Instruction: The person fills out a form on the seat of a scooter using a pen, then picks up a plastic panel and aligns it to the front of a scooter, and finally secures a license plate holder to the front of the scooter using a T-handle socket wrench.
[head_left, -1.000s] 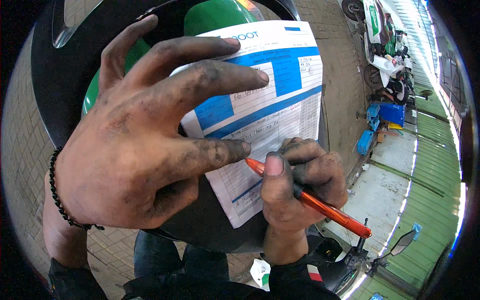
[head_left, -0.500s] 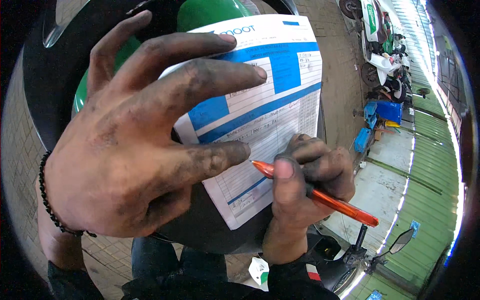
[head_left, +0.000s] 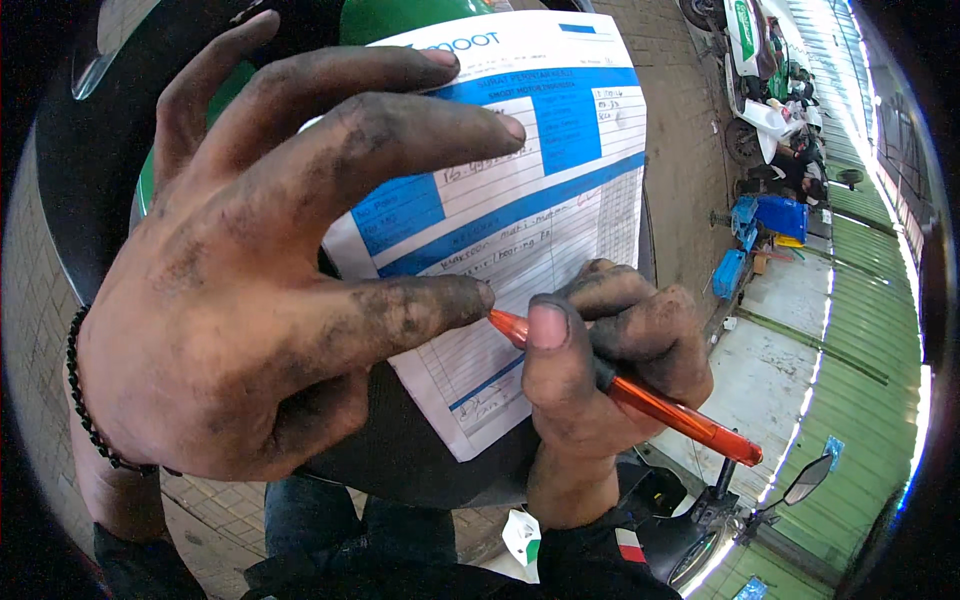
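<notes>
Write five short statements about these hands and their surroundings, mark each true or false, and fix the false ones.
1. The right hand holds an orange pen. True.
2. The left hand is gloved. False: it is bare and smudged.
3. The paper form has blue bands. True.
4. A beaded bracelet circles the right wrist. False: the black bracelet is on the left.
5. A mirror shows at the picture's lower right. True.
</notes>
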